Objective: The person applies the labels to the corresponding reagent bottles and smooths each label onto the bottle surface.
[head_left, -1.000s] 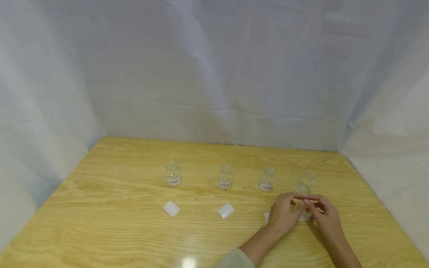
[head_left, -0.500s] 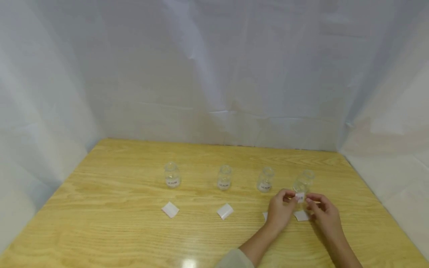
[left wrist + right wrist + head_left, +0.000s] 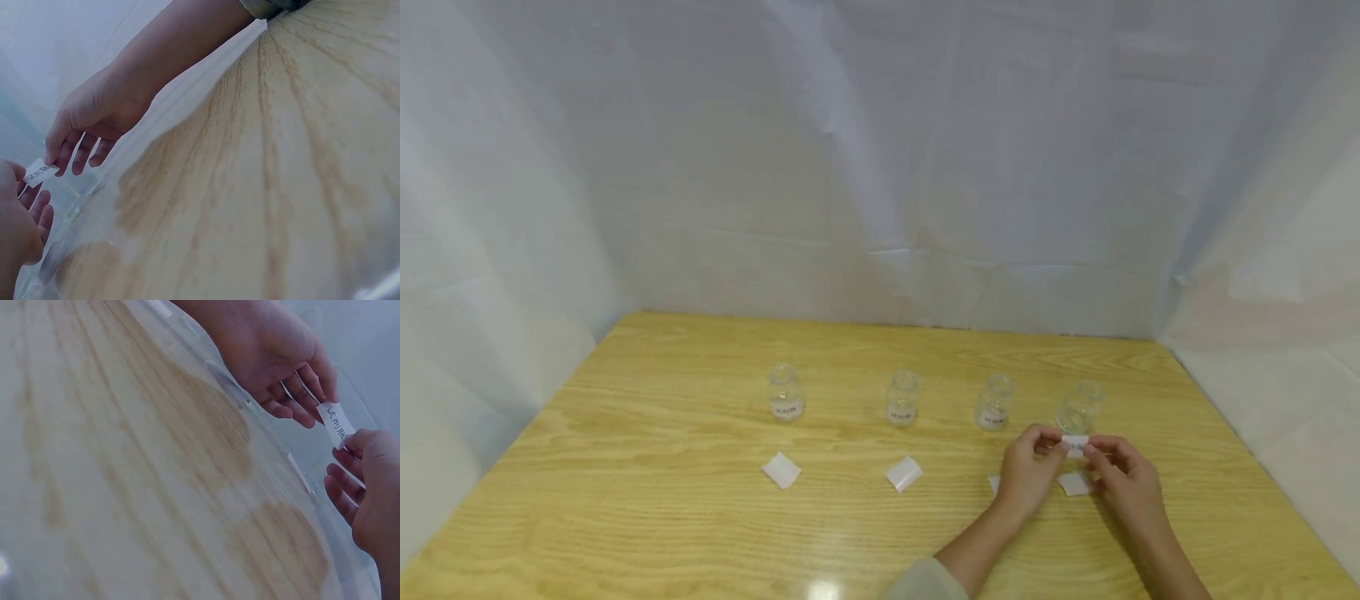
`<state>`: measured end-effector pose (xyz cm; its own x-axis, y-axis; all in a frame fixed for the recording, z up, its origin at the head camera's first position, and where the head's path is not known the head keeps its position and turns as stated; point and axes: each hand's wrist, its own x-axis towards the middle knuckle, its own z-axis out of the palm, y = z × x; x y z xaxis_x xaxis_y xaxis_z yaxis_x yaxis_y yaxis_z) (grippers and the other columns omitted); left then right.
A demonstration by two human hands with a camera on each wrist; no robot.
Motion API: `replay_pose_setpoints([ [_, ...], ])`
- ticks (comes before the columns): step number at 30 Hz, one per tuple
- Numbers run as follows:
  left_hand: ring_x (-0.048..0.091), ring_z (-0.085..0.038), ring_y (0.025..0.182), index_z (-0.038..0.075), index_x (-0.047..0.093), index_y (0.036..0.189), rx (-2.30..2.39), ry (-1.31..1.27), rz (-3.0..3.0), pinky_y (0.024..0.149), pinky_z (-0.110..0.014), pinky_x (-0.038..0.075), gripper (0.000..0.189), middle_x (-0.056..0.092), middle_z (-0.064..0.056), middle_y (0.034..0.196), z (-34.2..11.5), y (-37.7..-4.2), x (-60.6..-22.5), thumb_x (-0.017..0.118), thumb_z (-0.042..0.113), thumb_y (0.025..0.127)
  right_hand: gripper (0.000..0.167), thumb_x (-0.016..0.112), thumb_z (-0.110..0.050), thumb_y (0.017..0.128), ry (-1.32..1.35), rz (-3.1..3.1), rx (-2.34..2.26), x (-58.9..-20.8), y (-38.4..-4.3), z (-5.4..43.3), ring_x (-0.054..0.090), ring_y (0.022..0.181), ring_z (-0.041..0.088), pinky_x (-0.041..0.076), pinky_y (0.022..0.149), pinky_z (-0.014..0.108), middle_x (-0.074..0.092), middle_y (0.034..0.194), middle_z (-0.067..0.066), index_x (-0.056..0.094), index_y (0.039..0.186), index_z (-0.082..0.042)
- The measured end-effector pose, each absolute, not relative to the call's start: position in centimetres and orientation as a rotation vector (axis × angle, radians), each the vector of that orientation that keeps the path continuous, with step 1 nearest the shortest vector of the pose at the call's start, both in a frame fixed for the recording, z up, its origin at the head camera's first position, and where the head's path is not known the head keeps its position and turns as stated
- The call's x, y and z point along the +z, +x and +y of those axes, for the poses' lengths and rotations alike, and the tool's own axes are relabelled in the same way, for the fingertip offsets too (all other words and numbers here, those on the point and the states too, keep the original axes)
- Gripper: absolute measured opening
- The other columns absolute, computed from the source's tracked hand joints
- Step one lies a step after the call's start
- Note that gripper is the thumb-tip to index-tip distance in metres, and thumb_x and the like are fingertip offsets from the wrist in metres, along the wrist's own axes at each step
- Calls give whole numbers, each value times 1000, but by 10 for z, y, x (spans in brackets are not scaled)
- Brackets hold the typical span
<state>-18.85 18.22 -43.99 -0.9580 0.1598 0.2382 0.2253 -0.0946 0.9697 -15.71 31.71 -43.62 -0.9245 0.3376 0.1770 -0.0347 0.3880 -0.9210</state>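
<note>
A small white label (image 3: 1075,445) with dark handwriting is stretched between both hands. My left hand (image 3: 1028,468) pinches one end of it and my right hand (image 3: 1129,485) pinches the other, thumb against finger. In the right wrist view the writing on the label (image 3: 335,425) faces the camera. Just behind the hands stands a clear glass jar (image 3: 1081,406), on which I see no label. Beneath the label, a white paper piece (image 3: 1076,483) lies on the table. My left hand mostly covers another paper piece (image 3: 995,483).
Three more glass jars, each with a written label low on its front, stand in a row leftward: one jar (image 3: 995,402), another (image 3: 902,398) and a far-left one (image 3: 786,393). White paper pieces (image 3: 903,473) lie before them on the wooden table (image 3: 700,517). White sheeting (image 3: 880,167) encloses the table.
The label has turned up into sight between the hands, its writing now showing, and is held level by both ends. The jars and paper pieces have stayed put.
</note>
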Motion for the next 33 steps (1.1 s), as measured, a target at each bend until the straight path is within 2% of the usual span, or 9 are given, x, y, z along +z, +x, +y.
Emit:
replay_pose_setpoints([
  [9,53,-1,70,5,65,90,-2213,-367,-2137,59,-17,45,8,61,8,79,182,-188,-439,65,6,82,16,60,-13,90,-268,-2256,1556,-437,-157,317,55,63,7,47,50,22,60,71,0,59,91,2],
  [13,53,-1,69,11,66,93,-2149,-294,-2229,58,-18,44,12,61,10,80,180,-188,-437,67,9,81,20,60,-14,90,-260,-2267,1540,-436,-158,316,54,64,7,47,50,23,60,71,2,58,94,5],
  [18,54,-1,70,14,62,96,-2118,-262,-2238,60,-19,44,19,61,10,84,181,-188,-437,69,8,79,23,58,-15,91,-260,-2268,1540,-434,-157,317,54,66,7,47,52,23,60,74,1,56,97,8],
  [26,51,1,66,14,65,86,-2046,-250,-2211,58,-17,42,11,59,14,77,183,-189,-439,69,9,78,14,59,-12,90,-241,-2236,1587,-433,-156,318,54,65,7,46,51,21,60,73,0,58,92,2],
  [33,48,1,61,14,65,77,-1951,-257,-2221,55,-16,40,9,58,14,71,183,-190,-441,72,9,76,21,59,-14,90,-245,-2267,1577,-434,-157,318,54,66,8,47,52,23,60,73,2,57,96,6],
])
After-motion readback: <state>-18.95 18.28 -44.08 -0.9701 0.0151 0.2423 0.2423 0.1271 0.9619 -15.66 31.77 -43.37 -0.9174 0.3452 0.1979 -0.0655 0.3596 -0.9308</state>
